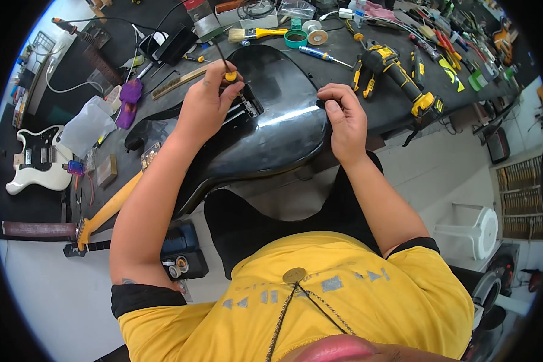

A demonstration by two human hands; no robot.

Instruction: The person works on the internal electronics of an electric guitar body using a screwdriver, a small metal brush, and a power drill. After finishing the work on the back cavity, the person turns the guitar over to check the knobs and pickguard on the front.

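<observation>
White glare on black guitar (274, 134)

One left hand (208, 99), one right hand (344, 123): two hands. Yellow-ended tool (230, 76) in left hand: one. Black guitar body (274, 78): one. White guitar body (36, 175): one. Cordless power tool (401, 78): one. Yellow-handled brush (257, 34): one. White stool (482, 232): one. Round pendant (294, 276): one.

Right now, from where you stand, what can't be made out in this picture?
In the head view:
- Lower end of the yellow-and-dark tool: behind the left hand.
- Whether the right hand pinches anything: its fingers cover the spot.
- Part of the pale neck: behind the left forearm.
- Orange object, upper right: too small and blurred.
</observation>
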